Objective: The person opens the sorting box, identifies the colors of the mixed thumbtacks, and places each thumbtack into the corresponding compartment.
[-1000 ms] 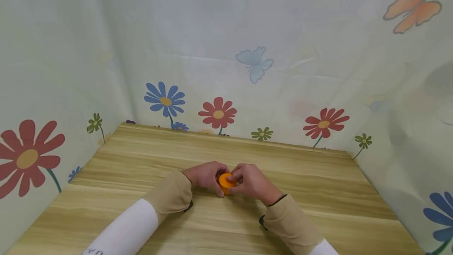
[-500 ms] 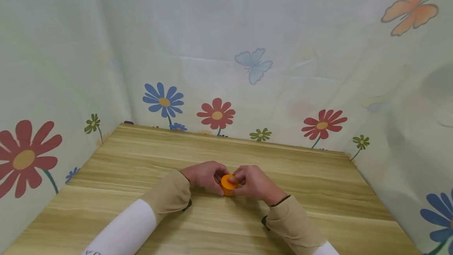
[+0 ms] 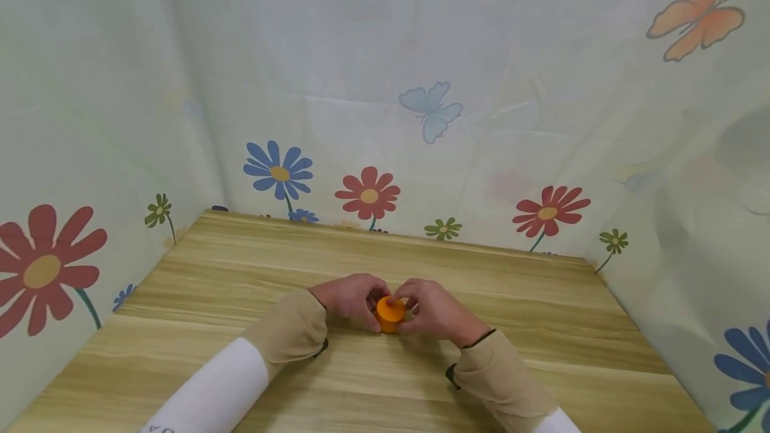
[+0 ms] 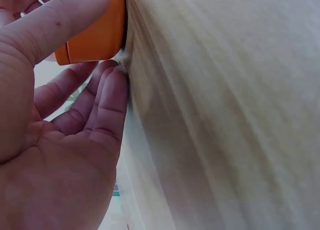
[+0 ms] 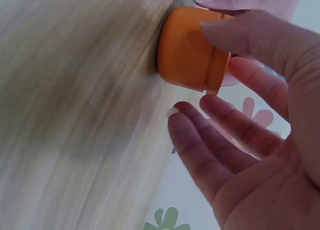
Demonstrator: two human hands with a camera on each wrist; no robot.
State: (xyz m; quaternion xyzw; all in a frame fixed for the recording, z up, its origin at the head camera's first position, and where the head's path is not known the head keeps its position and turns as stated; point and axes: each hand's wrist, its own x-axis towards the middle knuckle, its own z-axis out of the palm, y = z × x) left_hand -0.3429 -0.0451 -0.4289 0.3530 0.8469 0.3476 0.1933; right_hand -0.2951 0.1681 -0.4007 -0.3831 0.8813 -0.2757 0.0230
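Observation:
A small round orange jar (image 3: 388, 327) stands upright on the wooden table, its orange lid (image 3: 391, 311) sitting on top. From the left side, my left hand (image 3: 353, 298) grips the jar, with the thumb along its near wall and the fingers behind. My right hand (image 3: 438, 313) holds it from the right: the thumb presses the side close to the lid seam, and the index finger lies on the lid's top. In the right wrist view the jar (image 5: 185, 50) shows its smooth wall, and the other right fingers (image 5: 200, 165) extend loosely beside it.
The wood-grain table (image 3: 252, 246) reaches back to a pale cloth backdrop (image 3: 337, 52) printed with flowers and butterflies. More of this cloth hangs at the left and right. Both forearms wear tan cuffs over white sleeves.
The jar has shifted slightly to the right along with the right hand. The right index finger has moved back toward the lid's far edge, so more of its top shows.

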